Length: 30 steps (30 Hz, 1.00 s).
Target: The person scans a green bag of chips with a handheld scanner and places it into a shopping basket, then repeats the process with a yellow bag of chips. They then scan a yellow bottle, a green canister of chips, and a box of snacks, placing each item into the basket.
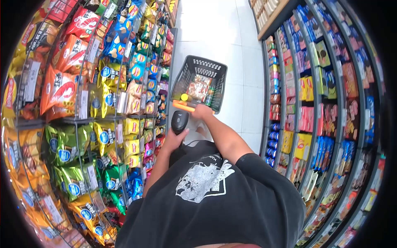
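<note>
My left hand [178, 135] is closed around the grip of a black handheld scanner [179, 121], whose rounded head points away from me. Just ahead and to the right, my right hand [202, 111] grips the orange handle [183, 106] of a dark grey shopping basket [222, 80]. Inside the basket lie red-and-white packages [199, 90], a dark green container [210, 96] and something with a round yellow top [184, 97]. My fingers under the handle are partly hidden.
Wire racks of bagged chips [109, 99] with price tags line the left side. Shelves of boxed and wrapped snacks [306, 89] run along the right. A pale tiled floor [242, 53] lies between them, with a wooden shelf unit [271, 18] at the far right.
</note>
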Each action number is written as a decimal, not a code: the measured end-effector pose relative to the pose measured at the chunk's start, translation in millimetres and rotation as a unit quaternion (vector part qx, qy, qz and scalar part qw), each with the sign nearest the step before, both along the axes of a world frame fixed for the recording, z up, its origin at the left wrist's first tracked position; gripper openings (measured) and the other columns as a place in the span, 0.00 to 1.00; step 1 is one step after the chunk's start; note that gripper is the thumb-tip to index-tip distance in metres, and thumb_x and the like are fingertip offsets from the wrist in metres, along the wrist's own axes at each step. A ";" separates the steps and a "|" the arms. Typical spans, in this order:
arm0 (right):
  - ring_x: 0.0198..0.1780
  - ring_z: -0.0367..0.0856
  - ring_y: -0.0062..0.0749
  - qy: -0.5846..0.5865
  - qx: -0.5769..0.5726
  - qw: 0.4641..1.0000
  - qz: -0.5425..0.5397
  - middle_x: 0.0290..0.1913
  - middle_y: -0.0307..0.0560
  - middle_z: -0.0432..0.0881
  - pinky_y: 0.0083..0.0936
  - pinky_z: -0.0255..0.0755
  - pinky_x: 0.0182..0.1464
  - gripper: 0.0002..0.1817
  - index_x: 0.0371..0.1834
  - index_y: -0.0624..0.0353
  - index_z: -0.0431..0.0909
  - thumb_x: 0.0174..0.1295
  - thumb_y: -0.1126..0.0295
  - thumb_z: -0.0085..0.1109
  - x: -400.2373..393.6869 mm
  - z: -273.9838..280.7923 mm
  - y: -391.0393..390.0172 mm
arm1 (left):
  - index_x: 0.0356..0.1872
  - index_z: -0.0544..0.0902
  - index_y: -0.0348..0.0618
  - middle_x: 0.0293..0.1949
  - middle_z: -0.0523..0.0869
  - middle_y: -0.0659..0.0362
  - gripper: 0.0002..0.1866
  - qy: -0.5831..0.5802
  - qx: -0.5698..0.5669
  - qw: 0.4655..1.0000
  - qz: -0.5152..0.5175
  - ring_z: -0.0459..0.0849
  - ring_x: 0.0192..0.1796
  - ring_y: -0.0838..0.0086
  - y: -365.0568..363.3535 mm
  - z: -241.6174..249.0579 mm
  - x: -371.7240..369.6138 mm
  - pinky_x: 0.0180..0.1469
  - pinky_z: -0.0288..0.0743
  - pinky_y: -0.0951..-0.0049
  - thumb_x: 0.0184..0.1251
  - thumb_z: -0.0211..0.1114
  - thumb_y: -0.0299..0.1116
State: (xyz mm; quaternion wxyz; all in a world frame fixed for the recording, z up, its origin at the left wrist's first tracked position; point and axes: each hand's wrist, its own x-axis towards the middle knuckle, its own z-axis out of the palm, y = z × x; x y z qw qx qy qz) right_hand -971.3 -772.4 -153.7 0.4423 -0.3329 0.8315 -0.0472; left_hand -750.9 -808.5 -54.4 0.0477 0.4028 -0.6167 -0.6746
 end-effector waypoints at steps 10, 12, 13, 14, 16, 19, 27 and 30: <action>0.58 0.85 0.48 0.046 0.041 0.998 0.029 0.57 0.55 0.86 0.42 0.77 0.61 0.25 0.55 0.58 0.85 0.61 0.56 0.53 -97.2 -22.4 -65.3 | 0.32 0.82 0.40 0.22 0.81 0.66 0.12 0.060 0.032 0.994 0.084 0.77 0.23 0.82 -93.0 -0.7 -84.3 0.27 0.71 0.76 0.65 0.73 0.37; 0.58 0.85 0.48 0.046 0.031 0.998 0.036 0.57 0.55 0.86 0.42 0.77 0.61 0.24 0.55 0.58 0.86 0.61 0.56 0.54 -117.8 -24.3 -75.1 | 0.34 0.82 0.40 0.22 0.80 0.66 0.12 0.051 0.027 0.993 0.099 0.77 0.23 0.82 -97.6 3.0 -86.6 0.27 0.70 0.76 0.65 0.73 0.37; 0.59 0.85 0.47 0.046 0.032 0.997 0.057 0.57 0.55 0.86 0.42 0.77 0.60 0.24 0.54 0.58 0.86 0.62 0.55 0.54 -126.7 -29.7 -83.3 | 0.34 0.82 0.40 0.22 0.80 0.66 0.12 0.049 0.027 0.993 0.106 0.77 0.23 0.82 -100.1 3.0 -86.6 0.26 0.70 0.76 0.65 0.73 0.37; 0.59 0.85 0.47 0.045 0.034 0.997 0.058 0.57 0.55 0.86 0.42 0.77 0.61 0.24 0.54 0.58 0.86 0.62 0.55 0.54 -133.8 -36.1 -90.0 | 0.34 0.81 0.40 0.23 0.80 0.66 0.12 0.047 0.028 0.992 0.112 0.77 0.23 0.82 -102.0 2.5 -87.0 0.26 0.69 0.76 0.65 0.74 0.37; 0.59 0.85 0.47 0.045 0.041 0.996 0.064 0.57 0.55 0.86 0.42 0.77 0.61 0.24 0.54 0.58 0.86 0.62 0.55 0.54 -145.0 -24.6 -103.9 | 0.34 0.81 0.41 0.22 0.80 0.66 0.11 0.040 0.040 0.989 0.139 0.77 0.23 0.82 -103.0 -0.5 -89.6 0.26 0.69 0.76 0.65 0.73 0.36; 0.58 0.84 0.53 0.032 0.013 0.993 0.111 0.56 0.61 0.85 0.44 0.76 0.62 0.26 0.52 0.62 0.86 0.62 0.54 0.51 -166.7 -26.5 -110.3 | 0.33 0.82 0.40 0.21 0.79 0.66 0.10 0.037 0.037 0.979 0.195 0.77 0.22 0.82 -95.4 -4.0 -97.0 0.26 0.69 0.76 0.66 0.72 0.35; 0.57 0.83 0.58 0.003 -0.025 0.980 0.199 0.53 0.68 0.84 0.44 0.76 0.62 0.27 0.47 0.68 0.85 0.60 0.54 0.50 -223.1 -43.9 -103.8 | 0.32 0.80 0.42 0.21 0.79 0.65 0.08 0.078 0.065 0.946 0.309 0.76 0.21 0.82 -60.1 -10.4 -155.5 0.26 0.69 0.77 0.68 0.70 0.32; 0.56 0.84 0.57 0.004 -0.024 0.965 0.263 0.52 0.69 0.85 0.44 0.76 0.61 0.26 0.46 0.68 0.86 0.60 0.55 0.51 -236.3 -51.6 -93.1 | 0.32 0.79 0.43 0.21 0.79 0.65 0.09 0.083 0.073 0.942 0.318 0.76 0.21 0.82 -46.8 -4.6 -188.0 0.26 0.68 0.77 0.68 0.70 0.32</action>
